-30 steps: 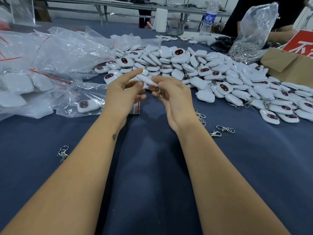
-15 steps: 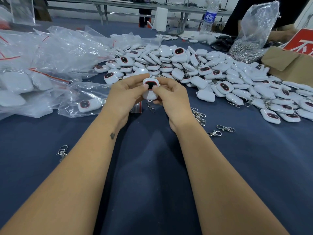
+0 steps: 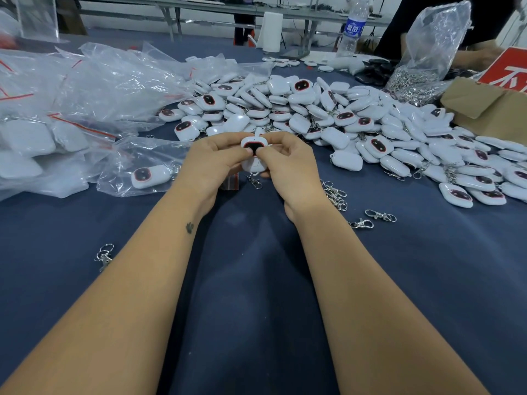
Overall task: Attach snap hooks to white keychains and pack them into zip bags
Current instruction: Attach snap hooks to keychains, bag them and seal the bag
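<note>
Pinching white keychain point(image 3: 252, 155) | left hand point(image 3: 212, 163) | right hand point(image 3: 288, 166) | bottle label point(image 3: 354, 27) unreadable

The thumbs of the left hand point(image 3: 212, 163) and the right hand point(image 3: 288, 166) cover the sides of the small white plastic keychain with a dark oval face point(image 3: 253, 155), its hook attachment stays hidden, and the red sign with white characters point(image 3: 510, 72) is cut by the right edge.

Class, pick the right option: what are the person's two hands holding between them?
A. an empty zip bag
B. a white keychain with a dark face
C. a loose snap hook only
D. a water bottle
B: the left hand and right hand both pinch one white keychain, dark face up.
</note>
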The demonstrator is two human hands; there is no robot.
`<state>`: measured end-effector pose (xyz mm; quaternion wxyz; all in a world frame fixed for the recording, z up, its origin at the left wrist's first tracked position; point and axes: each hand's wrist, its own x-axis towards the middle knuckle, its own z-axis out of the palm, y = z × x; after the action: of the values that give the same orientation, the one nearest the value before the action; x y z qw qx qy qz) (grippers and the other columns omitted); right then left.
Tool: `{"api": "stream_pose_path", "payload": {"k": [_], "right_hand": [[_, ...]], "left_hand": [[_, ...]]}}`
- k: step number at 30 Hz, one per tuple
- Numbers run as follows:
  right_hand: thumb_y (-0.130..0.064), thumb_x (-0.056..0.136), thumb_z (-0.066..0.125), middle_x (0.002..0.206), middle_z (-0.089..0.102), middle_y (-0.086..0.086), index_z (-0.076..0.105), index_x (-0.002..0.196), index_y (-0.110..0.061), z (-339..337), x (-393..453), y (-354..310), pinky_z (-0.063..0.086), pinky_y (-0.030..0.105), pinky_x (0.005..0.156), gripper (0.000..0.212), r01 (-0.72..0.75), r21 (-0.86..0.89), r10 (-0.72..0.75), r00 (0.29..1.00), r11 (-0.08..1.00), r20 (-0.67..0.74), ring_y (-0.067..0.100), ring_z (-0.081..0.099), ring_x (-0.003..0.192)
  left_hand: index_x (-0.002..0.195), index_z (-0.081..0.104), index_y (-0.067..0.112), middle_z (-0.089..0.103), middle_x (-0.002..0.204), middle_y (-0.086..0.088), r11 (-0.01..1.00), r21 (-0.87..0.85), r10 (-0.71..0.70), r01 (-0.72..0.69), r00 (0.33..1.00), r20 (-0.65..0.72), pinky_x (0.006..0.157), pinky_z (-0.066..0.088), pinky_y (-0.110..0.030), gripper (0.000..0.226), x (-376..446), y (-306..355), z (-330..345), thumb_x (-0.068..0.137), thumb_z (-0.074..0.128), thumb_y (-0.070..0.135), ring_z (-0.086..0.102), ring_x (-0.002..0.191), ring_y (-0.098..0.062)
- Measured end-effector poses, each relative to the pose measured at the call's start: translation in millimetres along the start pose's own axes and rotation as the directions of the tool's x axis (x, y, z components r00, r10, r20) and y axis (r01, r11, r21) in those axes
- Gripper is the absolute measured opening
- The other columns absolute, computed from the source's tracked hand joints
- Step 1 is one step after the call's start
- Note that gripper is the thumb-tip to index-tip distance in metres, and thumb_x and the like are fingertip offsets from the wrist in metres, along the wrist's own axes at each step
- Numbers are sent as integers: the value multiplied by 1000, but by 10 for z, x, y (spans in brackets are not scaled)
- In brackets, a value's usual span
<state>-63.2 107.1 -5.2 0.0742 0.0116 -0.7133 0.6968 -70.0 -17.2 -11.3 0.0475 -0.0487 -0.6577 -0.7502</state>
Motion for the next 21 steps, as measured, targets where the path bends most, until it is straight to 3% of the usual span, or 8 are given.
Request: {"api": "stream_pose_path", "payload": {"k": [11, 18, 21], "right_hand": [[-5, 88, 62, 73, 61, -6, 63, 84, -25, -12, 18, 22, 49, 32, 72, 20, 3, 41, -4, 1000, 999, 19, 10, 58, 74], [-3, 87, 59, 70, 57, -4, 63, 86, -25, 3, 17, 39, 46, 35, 71, 22, 17, 29, -19, 997, 999, 69, 18, 53, 76], [-2, 87, 59, 71, 57, -2, 63, 87, -26, -1, 7, 34, 45, 35, 71, 23, 22, 24, -24, 996, 999, 88, 19, 52, 75]], "left_hand": [[107, 70, 8, 73, 73, 4, 1000, 11, 2, -2, 1000, -15, 69, 52, -17, 23, 2, 0, 0, 92, 57, -2, 67, 66, -5], [107, 70, 8, 68, 71, -1, 996, 91, 9, -2, 997, -78, 65, 50, -21, 24, -8, -7, 19, 92, 55, -3, 61, 64, -10], [104, 70, 9, 66, 77, -10, 995, 101, 15, -6, 996, -86, 72, 51, -30, 25, -5, -2, 18, 92, 53, -4, 59, 70, -17]]}}
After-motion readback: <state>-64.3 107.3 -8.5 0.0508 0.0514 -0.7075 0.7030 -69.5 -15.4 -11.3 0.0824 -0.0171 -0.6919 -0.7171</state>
